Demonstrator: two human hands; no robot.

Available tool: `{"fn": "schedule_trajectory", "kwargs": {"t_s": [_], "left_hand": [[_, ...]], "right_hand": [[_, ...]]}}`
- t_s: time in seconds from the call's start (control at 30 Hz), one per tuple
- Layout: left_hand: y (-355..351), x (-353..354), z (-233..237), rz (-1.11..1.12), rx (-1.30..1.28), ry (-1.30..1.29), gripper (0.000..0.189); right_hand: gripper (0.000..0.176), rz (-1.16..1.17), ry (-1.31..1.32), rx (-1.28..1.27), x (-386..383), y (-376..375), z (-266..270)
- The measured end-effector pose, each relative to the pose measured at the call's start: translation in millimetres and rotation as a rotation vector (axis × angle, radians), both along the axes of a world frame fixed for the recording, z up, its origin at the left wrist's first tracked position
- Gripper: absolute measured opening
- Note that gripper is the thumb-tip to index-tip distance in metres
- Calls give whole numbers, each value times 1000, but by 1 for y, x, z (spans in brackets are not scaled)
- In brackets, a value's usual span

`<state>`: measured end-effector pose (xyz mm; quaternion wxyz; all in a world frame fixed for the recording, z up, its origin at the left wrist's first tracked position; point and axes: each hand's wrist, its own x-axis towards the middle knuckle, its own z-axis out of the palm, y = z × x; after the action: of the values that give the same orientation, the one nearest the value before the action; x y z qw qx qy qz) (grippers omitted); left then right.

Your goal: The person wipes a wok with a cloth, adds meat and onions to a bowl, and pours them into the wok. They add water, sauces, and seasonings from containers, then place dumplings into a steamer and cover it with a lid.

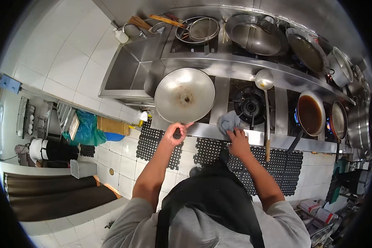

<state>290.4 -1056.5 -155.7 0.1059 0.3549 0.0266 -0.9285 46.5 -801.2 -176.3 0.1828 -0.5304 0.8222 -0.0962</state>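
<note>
Wok (184,89) at left of stove (222,95), left of burner (250,106); can't tell if lifted or resting. IMO firm grip on handle (177,134) keeps wok from swinging. Best to keep cloth (230,122) bunched, off burner. Mind ladle (267,103) just right, long end sticks out past near edge, easy to knock. Left hand (172,137) closed round wok handle. Right hand (238,143) half open, touching cloth at near edge.

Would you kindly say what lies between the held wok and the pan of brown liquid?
The head view shows the grey cloth, the black burner and the ladle between them.
</note>
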Motion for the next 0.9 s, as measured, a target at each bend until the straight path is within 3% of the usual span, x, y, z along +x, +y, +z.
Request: {"fn": "schedule_trajectory", "kwargs": {"t_s": [0.1,0.13,0.2,0.27,0.37,0.5,0.57,0.67,0.77,0.8,0.83,0.9], "left_hand": [[-8,9,-26,-93,3,158,66],[-6,12,-30,-83,-98,-41,64],[4,-4,28,-55,-314,-428,60],[-3,16,20,-35,-786,-933,53],[-40,26,29,90,-1486,-931,47],[-86,-99,98,-10,-1131,-531,53],[-111,-170,112,-121,-754,-116,60],[-136,-233,128,17,-105,338,67],[-187,-208,126,95,47,400,69],[-193,-188,143,157,-127,277,60],[-223,-164,127,74,-168,464,61],[-262,-131,115,220,-358,447,95]], "right_hand": [[72,-73,10,-2,3,10,2],[72,-110,-21,7,2,15,6],[72,-179,-69,11,-2,19,16],[73,-187,-95,-56,-8,24,9],[74,-205,-140,-193,-13,28,5],[72,-309,-123,-243,-13,19,39],[71,-391,-140,-244,-15,20,53],[68,-601,-172,-234,-6,36,71],[67,-772,-119,-205,13,67,83],[66,-819,-123,-198,22,79,81],[66,-940,-202,-122,34,88,85],[67,-966,-196,-93,63,123,52]]}}
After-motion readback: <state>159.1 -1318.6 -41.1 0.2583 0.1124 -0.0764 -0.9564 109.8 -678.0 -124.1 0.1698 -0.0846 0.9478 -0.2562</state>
